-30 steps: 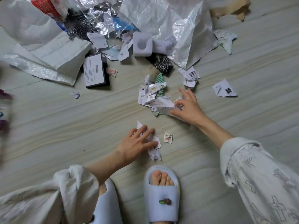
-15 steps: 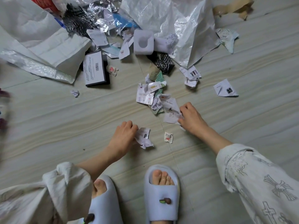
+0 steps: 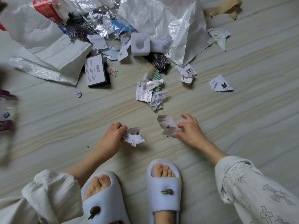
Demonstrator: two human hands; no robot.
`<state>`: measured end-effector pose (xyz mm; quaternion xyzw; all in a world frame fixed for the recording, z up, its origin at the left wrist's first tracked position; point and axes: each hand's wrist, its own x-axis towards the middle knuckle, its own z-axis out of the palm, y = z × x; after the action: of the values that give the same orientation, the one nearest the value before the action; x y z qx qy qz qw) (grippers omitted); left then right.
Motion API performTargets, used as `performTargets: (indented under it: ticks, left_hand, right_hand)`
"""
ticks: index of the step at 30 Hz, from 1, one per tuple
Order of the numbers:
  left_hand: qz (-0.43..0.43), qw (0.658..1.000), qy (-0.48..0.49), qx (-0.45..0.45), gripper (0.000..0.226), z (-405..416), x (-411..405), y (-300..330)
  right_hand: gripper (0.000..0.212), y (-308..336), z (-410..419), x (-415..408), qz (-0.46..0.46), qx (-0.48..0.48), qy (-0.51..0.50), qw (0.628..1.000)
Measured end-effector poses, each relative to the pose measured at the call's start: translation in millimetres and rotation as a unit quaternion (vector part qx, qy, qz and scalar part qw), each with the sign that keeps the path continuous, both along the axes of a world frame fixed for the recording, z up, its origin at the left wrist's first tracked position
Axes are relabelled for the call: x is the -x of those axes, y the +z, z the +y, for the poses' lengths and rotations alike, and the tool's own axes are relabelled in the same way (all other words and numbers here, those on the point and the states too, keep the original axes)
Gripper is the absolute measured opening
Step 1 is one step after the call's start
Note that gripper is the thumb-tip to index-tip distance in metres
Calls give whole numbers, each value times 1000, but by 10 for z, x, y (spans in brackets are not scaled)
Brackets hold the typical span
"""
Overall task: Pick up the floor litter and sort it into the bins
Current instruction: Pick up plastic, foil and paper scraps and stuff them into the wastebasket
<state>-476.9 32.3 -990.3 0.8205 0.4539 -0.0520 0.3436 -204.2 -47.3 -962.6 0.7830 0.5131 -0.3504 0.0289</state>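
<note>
My left hand (image 3: 111, 136) grips a crumpled wad of white paper scraps (image 3: 133, 137) just above the floor. To the right, my right hand (image 3: 191, 130) pinches a bunch of torn printed papers (image 3: 166, 125) with curled fingers. More torn slips and a crumpled ball (image 3: 151, 94) lie a short way beyond both hands. A single torn slip (image 3: 220, 84) sits further right, and two scraps (image 3: 186, 73) lie near the big plastic sheet.
A litter heap fills the far side: white plastic bags (image 3: 48, 50), silver foil (image 3: 90, 21), a foam block (image 3: 140, 44), a black box (image 3: 97, 71), brown paper (image 3: 223, 8). A small paper ball (image 3: 78, 94) lies alone. My slippered feet (image 3: 163, 188) are close below. No bin is visible.
Both hands closed on paper and drew back toward my feet. The small printed scrap between them is gone from the floor.
</note>
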Motion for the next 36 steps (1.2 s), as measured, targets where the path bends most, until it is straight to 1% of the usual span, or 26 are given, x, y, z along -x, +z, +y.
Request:
performTargets:
  ticks: [5, 9, 13, 15, 17, 19, 20, 23, 25, 28, 31, 36]
  left_hand:
    - [4, 1000, 13, -1, 28, -17, 101, 61]
    - [9, 1000, 14, 0, 29, 0, 112, 77]
    - [12, 1000, 17, 3, 28, 32, 95, 76]
    - [16, 1000, 18, 9, 27, 21, 86, 73]
    - [19, 999, 25, 12, 27, 11, 76, 81]
    - [18, 999, 30, 11, 28, 17, 63, 94]
    - [18, 999, 30, 10, 28, 20, 60, 103]
    - [15, 999, 33, 5, 29, 19, 68, 137]
    - [15, 999, 34, 0, 30, 42, 70, 169]
    - [-1, 999, 35, -9, 29, 143, 49, 209]
    - [-4, 999, 45, -18, 29, 258, 15, 227]
    - [-23, 997, 70, -33, 28, 482, -155, 266]
  right_hand:
    - [19, -57, -157, 49, -29, -3, -35, 999]
    - [13, -67, -120, 55, -11, -5, -46, 999]
    - [12, -38, -91, 41, -5, -8, -41, 999]
    - [4, 43, -98, 22, 13, 0, -43, 999]
    - [17, 112, -94, 17, 39, 22, -8, 999]
    - [10, 136, -74, 42, 64, 40, 40, 996]
    - [13, 129, -59, 79, 74, 47, 50, 995]
    - [41, 94, 18, 229, 103, 58, 59, 991]
    - [45, 33, 71, 303, 73, 60, 95, 991]
    - [37, -71, 143, 323, 10, 56, 151, 987]
    - [33, -137, 178, 311, -8, 48, 158, 986]
    - [30, -167, 127, 266, -2, 20, 140, 990]
